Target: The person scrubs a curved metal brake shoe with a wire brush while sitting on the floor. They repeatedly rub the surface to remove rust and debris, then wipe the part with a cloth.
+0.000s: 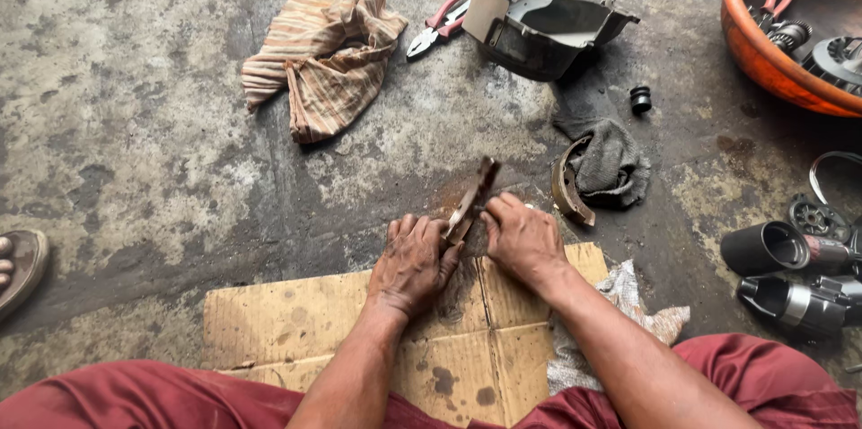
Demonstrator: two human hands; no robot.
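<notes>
My left hand (411,263) and my right hand (523,239) together grip a rusty curved brake shoe (474,196), held upright over the far edge of a flattened piece of cardboard (296,321) on the concrete floor. A second curved brake shoe (568,191) lies just right of my right hand, leaning against a dark grey rag (611,160). My legs in red trousers (117,398) frame the bottom of the view.
A striped cloth (323,48), red-handled pliers (438,23) and a black plastic housing (548,25) lie further away. An orange basin (763,52) with tools and parts sits top right. Black cylindrical parts (781,276) lie at right. A small black cap (640,99). A sandalled foot (18,267) at left.
</notes>
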